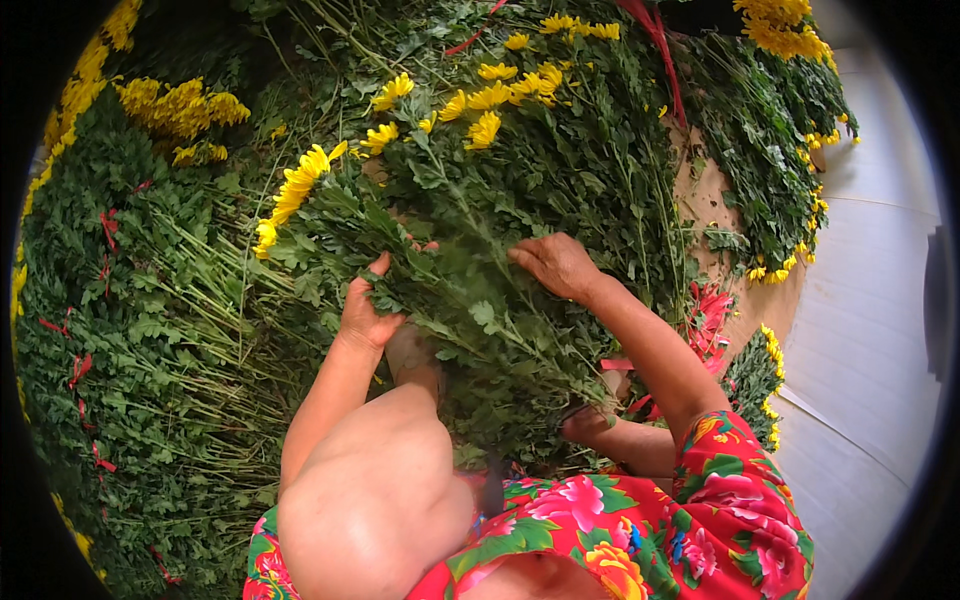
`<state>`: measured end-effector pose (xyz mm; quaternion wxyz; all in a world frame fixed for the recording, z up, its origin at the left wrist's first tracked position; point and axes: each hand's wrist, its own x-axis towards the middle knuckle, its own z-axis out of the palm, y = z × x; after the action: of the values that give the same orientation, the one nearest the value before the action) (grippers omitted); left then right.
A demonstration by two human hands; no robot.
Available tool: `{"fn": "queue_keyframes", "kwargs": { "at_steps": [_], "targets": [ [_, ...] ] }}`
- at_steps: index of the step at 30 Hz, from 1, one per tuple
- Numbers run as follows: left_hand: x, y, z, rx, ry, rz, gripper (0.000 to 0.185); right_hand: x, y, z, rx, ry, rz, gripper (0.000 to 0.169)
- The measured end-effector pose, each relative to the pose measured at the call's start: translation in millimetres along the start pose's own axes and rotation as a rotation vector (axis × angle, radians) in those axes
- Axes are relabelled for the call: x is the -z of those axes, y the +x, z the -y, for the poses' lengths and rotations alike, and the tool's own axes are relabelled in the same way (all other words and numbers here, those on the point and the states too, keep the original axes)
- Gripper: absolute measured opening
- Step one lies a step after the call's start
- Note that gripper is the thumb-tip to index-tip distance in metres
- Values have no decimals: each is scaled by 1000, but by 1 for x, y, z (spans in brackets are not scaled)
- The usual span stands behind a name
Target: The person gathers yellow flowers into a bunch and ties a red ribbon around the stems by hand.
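My left hand cradles a bunch of leafy chrysanthemum stems, thumb on the near side and fingers partly hidden under the leaves. Yellow flower heads line the bunch's upper left end, while its stems slant down right across my lap. Over the bunch, my right hand pinches a long chrysanthemum stem, slightly blurred, at its leafy middle. Beyond and to the right of that hand lies a thick layer of loose chrysanthemums with yellow heads at their far end.
Bunches tied with red ribbon are piled on the left. More yellow chrysanthemums lie at the right over brown cardboard. A clump of red plastic ribbon rests near my right forearm. Pale floor shows at the far right.
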<state>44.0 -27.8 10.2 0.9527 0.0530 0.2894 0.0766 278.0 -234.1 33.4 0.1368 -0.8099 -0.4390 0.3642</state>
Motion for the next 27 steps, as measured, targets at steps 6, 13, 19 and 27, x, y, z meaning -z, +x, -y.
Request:
{"fn": "queue_keyframes", "kwargs": {
  "at_steps": [6,13,19,27],
  "targets": [
    [3,1,-1,20,8,-34,39,11,34,-96,-389,-377,-714,31],
    [4,-1,1,19,-22,-62,40,12,28,-107,-198,95,-510,27],
    [0,-2,3,-7,16,26,45,17,3,-99,-42,682,-683,25],
    [-15,1,0,29,-43,74,48,83,11,28,135,359,-834,35]
  ]
}}
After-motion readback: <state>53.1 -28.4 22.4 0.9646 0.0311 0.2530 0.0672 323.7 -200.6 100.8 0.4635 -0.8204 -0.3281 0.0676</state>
